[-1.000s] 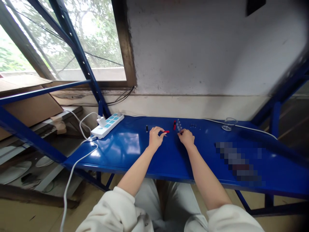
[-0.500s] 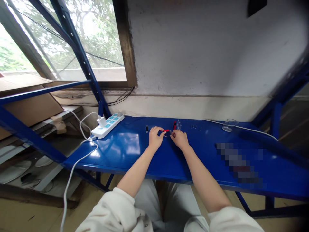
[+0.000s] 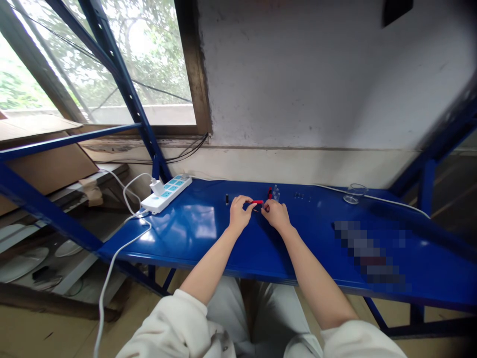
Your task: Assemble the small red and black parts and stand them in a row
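Head view: left hand [image 3: 239, 213] in pinch on red piece [image 3: 257, 201], right hand [image 3: 277, 214] beside.

drew the right hand [image 3: 275, 215] leftward over the blue table [image 3: 261, 253], away from the cluster of clear pieces [image 3: 276, 193] touched a second ago. swung the wrist end of the right forearm [image 3: 303, 258] the same way. brought along a small clear piece [image 3: 263, 204], hard to make out between the fingertips. closed most of the gap to the left hand [image 3: 240, 213] by half a second ago, then edged slightly nearer, up to the end of the red stick [image 3: 257, 202]. uncovered some table near the cluster.
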### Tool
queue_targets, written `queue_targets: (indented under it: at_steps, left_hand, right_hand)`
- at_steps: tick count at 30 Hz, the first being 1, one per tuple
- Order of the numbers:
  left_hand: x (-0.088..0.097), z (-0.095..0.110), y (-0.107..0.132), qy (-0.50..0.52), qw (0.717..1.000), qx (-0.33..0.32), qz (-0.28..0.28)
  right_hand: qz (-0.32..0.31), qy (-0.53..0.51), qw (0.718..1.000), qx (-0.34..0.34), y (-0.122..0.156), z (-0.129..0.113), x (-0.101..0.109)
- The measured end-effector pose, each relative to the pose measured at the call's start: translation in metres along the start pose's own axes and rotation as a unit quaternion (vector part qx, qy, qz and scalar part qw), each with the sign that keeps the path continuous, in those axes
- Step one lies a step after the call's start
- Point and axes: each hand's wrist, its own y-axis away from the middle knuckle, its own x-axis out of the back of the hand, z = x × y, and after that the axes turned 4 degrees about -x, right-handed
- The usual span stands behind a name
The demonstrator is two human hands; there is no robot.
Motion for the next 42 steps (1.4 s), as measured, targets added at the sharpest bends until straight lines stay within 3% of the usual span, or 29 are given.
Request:
queue_targets:
  at_steps: [9, 16, 26, 33, 42]
  left_hand:
    - [-0.002, 0.003, 0.003, -0.004, 1.000, -0.017, -0.023]
    - [0.000, 0.009, 0.007, -0.018, 0.989, -0.054, -0.134]
    - [-0.001, 0.005, 0.010, -0.036, 0.975, -0.049, -0.212]
    - [-0.005, -0.001, 0.010, -0.058, 0.991, -0.010, -0.117]
    - [-0.008, -0.006, 0.010, -0.062, 0.991, 0.016, -0.121]
  right_hand:
    - [0.008, 0.031, 0.999, 0.003, 0.002, -0.002, 0.001]
    - [0.017, 0.021, 1.000, -0.012, 0.001, -0.001, 0.002]
    - [0.050, -0.014, 0.999, -0.012, 0.003, -0.003, 0.007]
    - [0.047, -0.027, 0.999, -0.002, 0.003, -0.002, 0.009]
    - [0.032, 0.011, 0.999, 0.029, 0.001, 0.000, 0.009]
